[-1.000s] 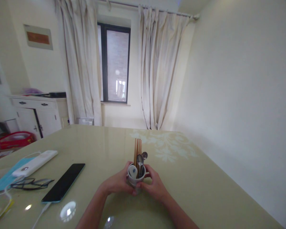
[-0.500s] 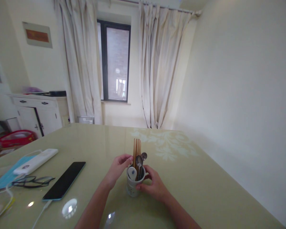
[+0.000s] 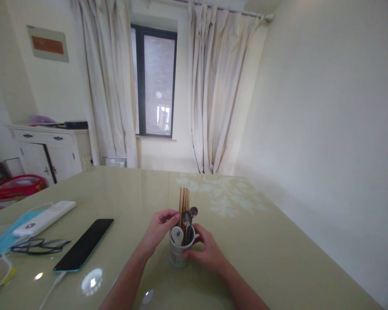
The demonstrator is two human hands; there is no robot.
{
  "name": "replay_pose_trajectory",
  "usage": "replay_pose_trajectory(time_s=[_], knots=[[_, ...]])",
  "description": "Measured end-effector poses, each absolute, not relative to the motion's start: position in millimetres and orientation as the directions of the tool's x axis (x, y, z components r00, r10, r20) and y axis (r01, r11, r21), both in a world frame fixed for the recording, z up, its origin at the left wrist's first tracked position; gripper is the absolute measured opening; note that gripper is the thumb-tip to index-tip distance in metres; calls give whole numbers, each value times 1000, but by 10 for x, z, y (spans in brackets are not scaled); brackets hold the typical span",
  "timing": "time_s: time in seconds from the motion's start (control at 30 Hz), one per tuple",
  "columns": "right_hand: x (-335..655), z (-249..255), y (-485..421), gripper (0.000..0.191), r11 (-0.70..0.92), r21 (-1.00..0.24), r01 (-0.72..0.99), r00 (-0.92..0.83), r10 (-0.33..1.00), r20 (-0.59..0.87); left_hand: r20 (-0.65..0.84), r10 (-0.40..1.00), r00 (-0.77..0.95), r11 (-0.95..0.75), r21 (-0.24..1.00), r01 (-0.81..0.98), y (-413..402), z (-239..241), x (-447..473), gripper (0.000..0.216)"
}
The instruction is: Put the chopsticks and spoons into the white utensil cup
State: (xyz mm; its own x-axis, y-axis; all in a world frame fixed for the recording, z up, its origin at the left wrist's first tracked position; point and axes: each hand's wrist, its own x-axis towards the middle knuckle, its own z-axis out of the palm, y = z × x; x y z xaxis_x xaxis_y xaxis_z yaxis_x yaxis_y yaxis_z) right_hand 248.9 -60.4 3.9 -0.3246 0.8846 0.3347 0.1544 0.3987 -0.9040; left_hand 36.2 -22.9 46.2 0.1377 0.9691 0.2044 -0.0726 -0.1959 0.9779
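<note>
A white ceramic cup stands on the glossy green table right in front of me. It holds wooden chopsticks, two metal spoons and a white ceramic spoon. My right hand wraps around the cup's right side. My left hand is raised at the cup's rim, fingers pinched at the base of the chopsticks.
Left of me on the table lie a black phone with a white cable, black glasses, a white remote and a blue face mask. A white cabinet and curtained window stand beyond. A wall runs along the right.
My left hand left the cup's side, rose to the rim and closed its fingers on the chopsticks. The right hand stayed on the cup.
</note>
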Motion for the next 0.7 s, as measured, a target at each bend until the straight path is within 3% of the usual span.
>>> replay_pose_trajectory(time_s=[0.4,0.7], knots=[[2496,52,-606,74,412,-897,161,-332,879,343,163,963,213,-136,981,-138,-262,444,388,51],[2513,28,-602,75,425,-883,201,-324,879,349,151,976,159,-127,980,-152,-286,453,419,48]])
